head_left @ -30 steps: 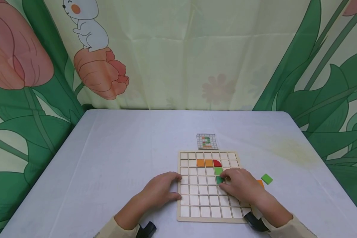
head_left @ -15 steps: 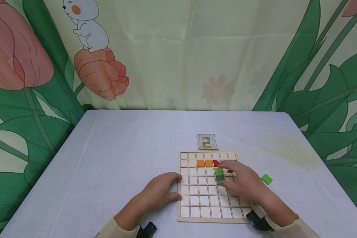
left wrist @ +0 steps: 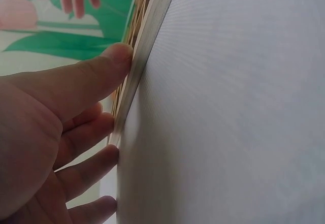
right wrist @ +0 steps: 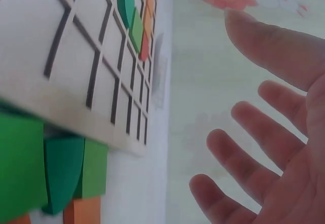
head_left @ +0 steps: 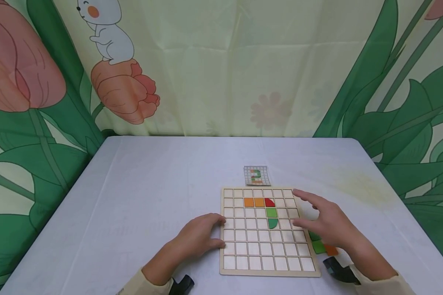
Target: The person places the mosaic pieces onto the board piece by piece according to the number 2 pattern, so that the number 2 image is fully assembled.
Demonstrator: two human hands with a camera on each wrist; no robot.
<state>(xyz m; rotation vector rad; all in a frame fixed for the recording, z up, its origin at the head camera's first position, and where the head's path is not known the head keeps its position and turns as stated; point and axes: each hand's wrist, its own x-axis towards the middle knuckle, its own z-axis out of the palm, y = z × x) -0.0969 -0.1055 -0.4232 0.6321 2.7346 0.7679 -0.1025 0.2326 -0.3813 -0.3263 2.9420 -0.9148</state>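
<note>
My left hand (head_left: 197, 235) touches the left edge of a wooden grid board (head_left: 269, 273), thumb and fingertips on its rim. Two orange square tiles (head_left: 254, 202) and a red quarter-round tile (head_left: 269, 202) sit in one row of cells. Below the red one come a light green square tile (head_left: 271, 212) and a dark green quarter-round tile (head_left: 273, 223). Over the board's right edge hovers my right hand (head_left: 334, 221), fingers spread and holding nothing. Beside that edge lie loose tiles: a dark green one (right wrist: 63, 173), light green ones (head_left: 319, 246) and orange ones (head_left: 331, 250), partly hidden by the hand.
A small patterned card (head_left: 256, 176) with a coloured grid figure lies just behind the board. All of it rests on a white-covered table (head_left: 151, 184). Behind the table hangs a curtain (head_left: 214, 82) printed with flowers and an animal.
My right hand has let go of the dark green quarter-round tile, opened and moved right, off the cells. The rounded tile is now uncovered. My left hand stays put.
</note>
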